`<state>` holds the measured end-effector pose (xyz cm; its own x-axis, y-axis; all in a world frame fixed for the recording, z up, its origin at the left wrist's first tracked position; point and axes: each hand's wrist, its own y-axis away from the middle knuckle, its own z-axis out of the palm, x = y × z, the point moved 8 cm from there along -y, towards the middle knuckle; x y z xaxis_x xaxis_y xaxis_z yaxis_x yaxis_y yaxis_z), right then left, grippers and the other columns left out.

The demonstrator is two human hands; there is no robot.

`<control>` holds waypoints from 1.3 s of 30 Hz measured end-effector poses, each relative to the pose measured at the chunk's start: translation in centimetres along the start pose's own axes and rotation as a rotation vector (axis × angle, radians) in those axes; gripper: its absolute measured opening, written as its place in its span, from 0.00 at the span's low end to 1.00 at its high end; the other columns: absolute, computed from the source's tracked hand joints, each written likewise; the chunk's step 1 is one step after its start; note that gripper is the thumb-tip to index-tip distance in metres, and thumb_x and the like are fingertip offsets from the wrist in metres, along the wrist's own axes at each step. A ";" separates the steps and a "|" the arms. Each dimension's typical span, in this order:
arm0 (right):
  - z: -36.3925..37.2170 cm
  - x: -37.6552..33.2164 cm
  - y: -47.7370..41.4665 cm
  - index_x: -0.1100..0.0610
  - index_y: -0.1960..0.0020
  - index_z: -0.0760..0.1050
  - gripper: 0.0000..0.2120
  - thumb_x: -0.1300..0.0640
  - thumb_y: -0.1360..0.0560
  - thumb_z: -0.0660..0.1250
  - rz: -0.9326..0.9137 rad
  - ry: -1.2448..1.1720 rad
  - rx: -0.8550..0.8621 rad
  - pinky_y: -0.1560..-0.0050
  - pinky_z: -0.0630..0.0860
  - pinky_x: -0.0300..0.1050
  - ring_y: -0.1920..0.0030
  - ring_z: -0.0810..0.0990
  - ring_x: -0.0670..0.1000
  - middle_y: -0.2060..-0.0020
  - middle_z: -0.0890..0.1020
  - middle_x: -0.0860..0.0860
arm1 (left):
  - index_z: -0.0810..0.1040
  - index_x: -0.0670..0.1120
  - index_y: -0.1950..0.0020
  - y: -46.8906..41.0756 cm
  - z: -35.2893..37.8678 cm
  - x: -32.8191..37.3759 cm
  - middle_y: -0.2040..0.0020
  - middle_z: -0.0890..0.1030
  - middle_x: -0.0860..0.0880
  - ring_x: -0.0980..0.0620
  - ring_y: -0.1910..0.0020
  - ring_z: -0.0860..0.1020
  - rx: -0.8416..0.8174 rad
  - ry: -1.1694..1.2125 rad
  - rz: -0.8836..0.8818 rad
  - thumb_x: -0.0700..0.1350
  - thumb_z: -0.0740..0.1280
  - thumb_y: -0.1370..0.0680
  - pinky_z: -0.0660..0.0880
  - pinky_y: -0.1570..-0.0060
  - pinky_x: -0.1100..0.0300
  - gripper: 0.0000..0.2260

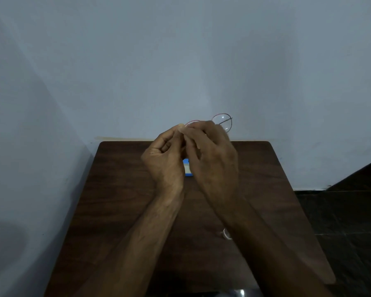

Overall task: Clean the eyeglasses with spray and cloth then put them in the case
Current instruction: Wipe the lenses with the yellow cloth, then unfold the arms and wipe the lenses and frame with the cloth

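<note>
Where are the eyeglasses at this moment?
In the head view, the eyeglasses are at the centre, held by the left hand and the right hand above the far edge of the table.

The dark brown, wood-grained worktop [116,211] has rounded far corners. Just below the fingers [181,128], a small blue and white object [187,168] lies flat on it, mostly hidden from view. Well nearer than the fingers, at the worktop's near edge, sits something shiny [239,293], too cut off to identify.
</note>
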<state>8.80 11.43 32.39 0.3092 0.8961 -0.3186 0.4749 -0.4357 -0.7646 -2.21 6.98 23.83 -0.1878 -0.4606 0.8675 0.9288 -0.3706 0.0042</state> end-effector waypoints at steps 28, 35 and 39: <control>2.1 7.6 8.4 0.56 0.47 0.86 0.07 0.63 0.24 0.76 0.492 -0.399 -0.019 0.49 0.80 0.39 0.50 0.84 0.44 0.52 0.85 0.47 | 0.85 0.37 0.46 -1.2 -2.0 -2.0 0.58 0.89 0.46 0.48 0.57 0.89 -0.024 -0.032 -0.011 0.35 0.72 0.19 0.86 0.52 0.56 0.04; 13.3 13.4 26.3 0.53 0.53 0.79 0.06 0.54 0.21 0.65 0.578 -0.053 -0.805 0.53 0.73 0.49 0.51 0.83 0.55 0.52 0.83 0.50 | 0.85 0.39 0.45 -1.4 -4.1 -3.8 0.56 0.89 0.47 0.47 0.53 0.89 -0.061 -0.122 -0.002 0.34 0.71 0.19 0.86 0.52 0.56 0.05; 15.1 12.9 29.5 0.55 0.49 0.80 0.10 0.52 0.18 0.62 0.439 0.113 -0.920 0.50 0.73 0.49 0.44 0.80 0.56 0.45 0.81 0.53 | 0.84 0.34 0.42 -0.8 -4.5 -4.1 0.53 0.89 0.44 0.44 0.49 0.89 -0.099 -0.180 0.036 0.34 0.70 0.18 0.86 0.49 0.55 0.07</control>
<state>14.36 11.44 -2.73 0.6616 0.6491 -0.3754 0.7341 -0.6627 0.1480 -3.65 5.53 18.08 -0.0864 -0.3269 0.9411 0.8962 -0.4381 -0.0699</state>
